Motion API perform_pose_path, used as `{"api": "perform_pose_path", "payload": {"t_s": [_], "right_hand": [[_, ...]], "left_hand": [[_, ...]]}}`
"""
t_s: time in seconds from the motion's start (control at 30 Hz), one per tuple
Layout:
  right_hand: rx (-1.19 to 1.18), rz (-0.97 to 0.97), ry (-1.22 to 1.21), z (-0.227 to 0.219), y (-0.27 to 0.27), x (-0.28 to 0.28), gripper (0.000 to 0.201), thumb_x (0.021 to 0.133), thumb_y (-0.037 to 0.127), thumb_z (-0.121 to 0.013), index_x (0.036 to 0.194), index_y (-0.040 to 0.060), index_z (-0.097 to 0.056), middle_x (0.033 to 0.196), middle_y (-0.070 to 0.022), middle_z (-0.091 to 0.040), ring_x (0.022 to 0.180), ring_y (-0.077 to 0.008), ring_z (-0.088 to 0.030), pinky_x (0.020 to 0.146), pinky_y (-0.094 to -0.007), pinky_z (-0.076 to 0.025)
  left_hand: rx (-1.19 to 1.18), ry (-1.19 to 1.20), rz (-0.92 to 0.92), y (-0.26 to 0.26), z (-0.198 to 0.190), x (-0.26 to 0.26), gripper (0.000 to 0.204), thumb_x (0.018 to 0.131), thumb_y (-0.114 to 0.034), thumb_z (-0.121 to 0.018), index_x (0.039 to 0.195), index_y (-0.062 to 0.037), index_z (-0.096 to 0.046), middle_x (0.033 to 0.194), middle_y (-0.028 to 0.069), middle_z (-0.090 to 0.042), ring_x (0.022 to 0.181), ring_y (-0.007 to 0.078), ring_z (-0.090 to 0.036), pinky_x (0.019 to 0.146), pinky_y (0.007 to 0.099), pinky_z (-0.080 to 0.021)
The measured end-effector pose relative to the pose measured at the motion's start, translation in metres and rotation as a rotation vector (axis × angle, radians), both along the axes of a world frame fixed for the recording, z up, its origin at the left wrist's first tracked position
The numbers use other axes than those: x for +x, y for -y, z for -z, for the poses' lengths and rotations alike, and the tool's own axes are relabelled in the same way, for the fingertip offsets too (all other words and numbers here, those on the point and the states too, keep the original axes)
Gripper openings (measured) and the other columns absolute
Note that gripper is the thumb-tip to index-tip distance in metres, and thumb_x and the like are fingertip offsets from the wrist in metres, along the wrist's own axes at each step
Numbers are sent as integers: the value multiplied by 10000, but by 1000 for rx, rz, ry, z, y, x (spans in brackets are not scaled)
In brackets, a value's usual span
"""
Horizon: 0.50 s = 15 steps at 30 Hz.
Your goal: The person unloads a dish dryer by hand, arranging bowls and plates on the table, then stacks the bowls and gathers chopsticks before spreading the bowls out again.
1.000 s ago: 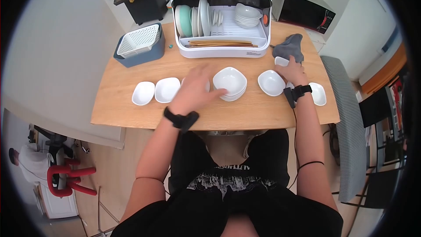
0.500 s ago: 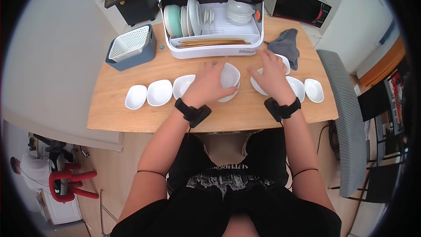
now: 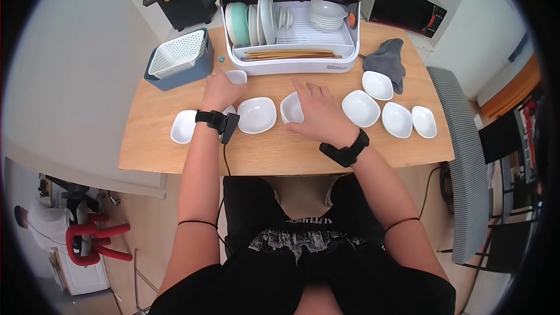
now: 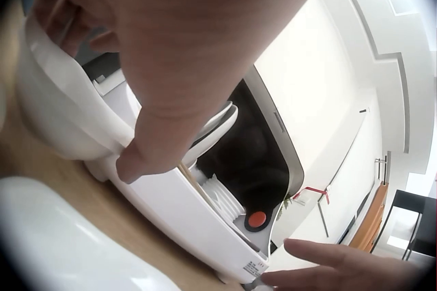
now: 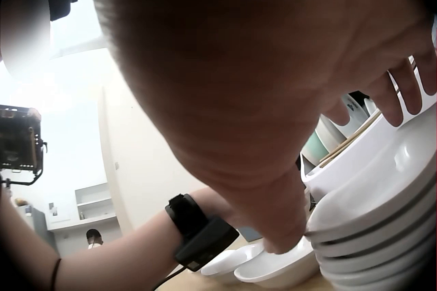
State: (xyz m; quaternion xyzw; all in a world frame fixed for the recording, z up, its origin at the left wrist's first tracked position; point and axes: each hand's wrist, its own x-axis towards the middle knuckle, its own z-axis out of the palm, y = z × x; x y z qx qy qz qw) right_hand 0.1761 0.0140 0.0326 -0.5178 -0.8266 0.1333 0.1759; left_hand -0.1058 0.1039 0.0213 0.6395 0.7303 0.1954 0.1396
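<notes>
The left hand (image 3: 220, 91) pinches a white bowl (image 3: 238, 76) near the basket; in the left wrist view its thumb lies against the bowl (image 4: 65, 96). A partly covered bowl lies below that hand, between two other white bowls (image 3: 256, 115). Over a stack of white bowls (image 3: 291, 109) is the right hand (image 3: 326, 118), fingers spread. The right wrist view shows its thumb beside the near rim of the stack (image 5: 379, 223) and its fingertips above the far side; contact is unclear. Several white bowls (image 3: 360, 108) stand on the right.
Behind the bowls is a dish cabinet (image 3: 291, 67) with plates, bowls and chopsticks. A blue basket (image 3: 181, 76) holding a white one stands at the back left, and a grey cloth (image 3: 386, 61) lies at the back right. The wooden table (image 3: 280, 157) ends near the person's lap.
The left hand has moved left from the stack and now holds a bowl. The right hand has come leftward from the right-hand bowls to the stack, leaving a bowl by the cloth.
</notes>
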Motion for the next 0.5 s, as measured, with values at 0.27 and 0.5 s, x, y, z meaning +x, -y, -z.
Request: {"api": "perform_pose_path", "payload": {"t_s": [0.27, 0.5], "right_hand": [[-130, 60, 53, -12, 2, -12, 1036, 827, 312, -821, 1680, 5, -321, 1516, -355, -509, 1396, -536, -483, 1195, -555, -440], [-103, 94, -26, -8, -6, -9, 1043, 802, 326, -827, 1661, -21, -349, 1505, -368, -515, 1395, -540, -487, 1201, -544, -438]], "left_hand": [[-105, -45, -8, -8, 17, 3, 1078, 723, -470, -903, 1473, 175, -475, 1421, 401, -578, 1380, 532, -515, 1153, 482, -482], [1, -53, 5, 1, 23, 8, 1072, 762, -482, -917, 1504, 149, -469, 1430, 373, -587, 1375, 516, -522, 1167, 496, -459]]}}
